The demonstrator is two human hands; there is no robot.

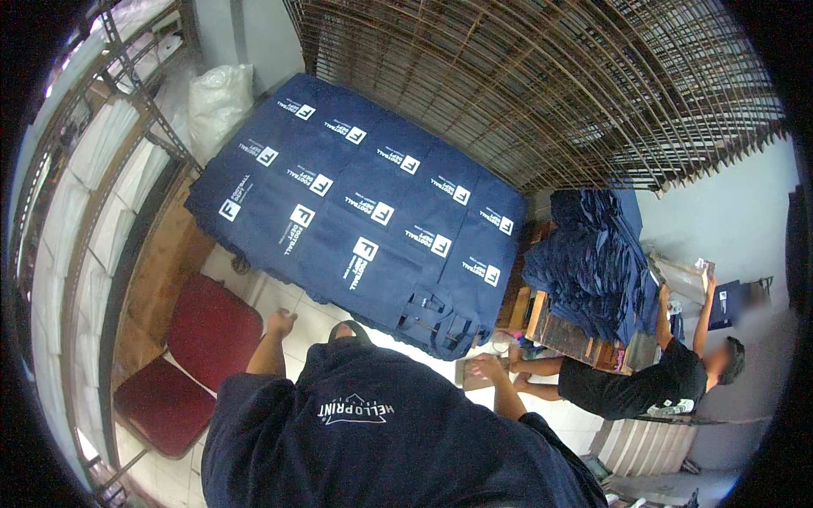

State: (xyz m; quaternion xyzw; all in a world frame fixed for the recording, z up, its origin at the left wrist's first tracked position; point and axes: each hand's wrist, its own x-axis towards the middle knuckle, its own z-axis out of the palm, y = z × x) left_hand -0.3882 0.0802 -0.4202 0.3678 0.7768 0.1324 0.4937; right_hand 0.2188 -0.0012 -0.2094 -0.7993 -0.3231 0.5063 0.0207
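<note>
Support beneath navy bags (343, 216) hidden. Wooden table (561, 339): navy cloth heap (593, 262). Floor (312, 322): red chair (214, 328).

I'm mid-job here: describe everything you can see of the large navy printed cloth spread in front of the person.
The navy cloth spread is broad and roughly rectangular, made of flat, matte fabric pieces laid side by side. Rows of white emblems with lettering cover it. Its edges look layered and slightly ragged. Dark strap-like loops lie at the near right corner. It slants across the view below a wire rack; its support is hidden. Neither the left hand nor right hand touches it.
</note>
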